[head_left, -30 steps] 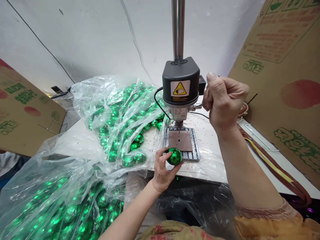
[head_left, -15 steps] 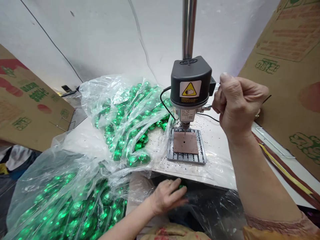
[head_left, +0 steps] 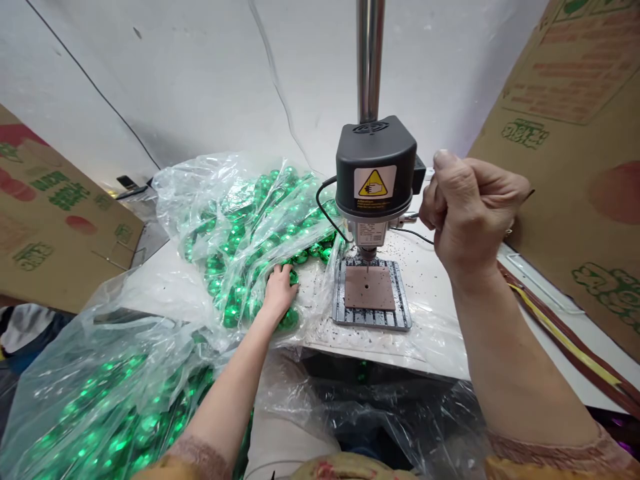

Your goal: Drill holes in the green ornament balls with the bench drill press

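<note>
My left hand (head_left: 281, 292) reaches onto the shiny green balls (head_left: 233, 233) that spill from a clear plastic bag (head_left: 190, 180); its fingertips touch a ball at the near edge of the pile. Right of the black drill press (head_left: 376, 167), my right hand (head_left: 473, 213) is closed round the press's lever, mostly hidden in the fist. Under the drill bit, a brown plate (head_left: 370, 289) with a small dark hole lies on the grooved metal base (head_left: 403, 313). No ball is on the plate.
A second plastic bag of green balls (head_left: 115, 413) fills the lower left. Cardboard boxes stand at the left (head_left: 60, 213) and right (head_left: 565, 173). Dark shavings are scattered round the base. Brown and yellow strips (head_left: 565, 333) lie along the right side.
My left hand has moved from below the table's front edge up and left onto the green balls. My right hand stays on the lever. The view has shifted slightly.
</note>
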A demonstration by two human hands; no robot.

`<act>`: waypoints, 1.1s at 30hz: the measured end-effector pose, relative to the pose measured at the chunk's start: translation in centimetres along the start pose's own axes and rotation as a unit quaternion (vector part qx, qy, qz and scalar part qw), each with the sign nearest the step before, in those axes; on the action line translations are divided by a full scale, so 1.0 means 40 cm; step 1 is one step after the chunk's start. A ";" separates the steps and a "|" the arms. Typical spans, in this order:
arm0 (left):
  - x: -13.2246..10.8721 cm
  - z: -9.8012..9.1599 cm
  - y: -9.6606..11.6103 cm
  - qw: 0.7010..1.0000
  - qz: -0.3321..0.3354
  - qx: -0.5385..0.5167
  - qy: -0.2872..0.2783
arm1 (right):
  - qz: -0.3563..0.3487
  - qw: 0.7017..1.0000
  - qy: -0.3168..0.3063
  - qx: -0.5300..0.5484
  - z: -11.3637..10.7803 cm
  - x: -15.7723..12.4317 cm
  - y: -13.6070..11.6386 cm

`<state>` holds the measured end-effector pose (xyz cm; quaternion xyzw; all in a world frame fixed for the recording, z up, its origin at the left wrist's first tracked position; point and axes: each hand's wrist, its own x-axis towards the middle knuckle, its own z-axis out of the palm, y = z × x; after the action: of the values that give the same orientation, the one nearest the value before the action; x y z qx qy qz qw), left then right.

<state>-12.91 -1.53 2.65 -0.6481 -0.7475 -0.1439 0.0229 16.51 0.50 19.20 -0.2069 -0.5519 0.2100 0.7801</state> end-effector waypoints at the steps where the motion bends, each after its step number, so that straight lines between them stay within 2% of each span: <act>1: 0.001 0.001 0.001 0.999 0.008 -0.037 0.021 | 0.001 1.000 -0.002 -0.007 -0.001 -0.001 -0.001; 5: -0.018 -0.012 0.026 0.974 0.062 -0.194 0.103 | 0.009 1.000 -0.010 -0.024 -0.004 -0.004 -0.005; 8: -0.054 -0.024 0.071 0.940 0.119 -0.298 0.119 | 0.026 0.999 -0.001 -0.025 -0.001 0.004 -0.003; 12: -0.112 -0.020 0.140 0.901 0.160 -0.386 0.116 | 0.053 0.999 0.004 -0.006 0.006 0.049 0.025; 16: -0.165 -0.012 0.196 0.880 0.154 -0.442 0.087 | 0.119 0.991 -0.036 -0.044 0.012 0.107 0.074; 18: -0.190 -0.011 0.219 0.871 0.152 -0.462 0.067 | 0.146 0.987 -0.036 -0.048 0.019 0.127 0.088; 21: -0.226 -0.006 0.248 0.859 0.150 -0.489 0.041 | 0.167 0.984 -0.028 -0.057 0.020 0.136 0.086; 23: -0.248 0.001 0.263 0.851 0.141 -0.504 0.036 | 0.140 0.985 -0.011 -0.099 0.000 0.120 0.068; 26: -0.278 0.014 0.283 0.849 0.127 -0.511 0.051 | 0.013 0.971 0.018 -0.239 -0.072 0.036 0.015; 29: -0.306 0.028 0.306 0.850 0.153 -0.498 0.077 | -0.025 0.945 -0.030 -0.324 -0.164 -0.132 -0.057; 31: -0.329 0.040 0.329 0.842 0.209 -0.491 0.078 | 0.051 0.921 -0.186 -0.338 -0.215 -0.272 -0.099; 33: -0.360 0.054 0.359 0.822 0.284 -0.490 0.062 | 0.145 0.884 -0.273 -0.352 -0.259 -0.411 -0.128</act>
<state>3.73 -13.17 0.07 -0.7472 -0.3580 -0.5182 -0.2120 21.84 -13.81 6.14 -0.4802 -0.7441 0.1612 0.4356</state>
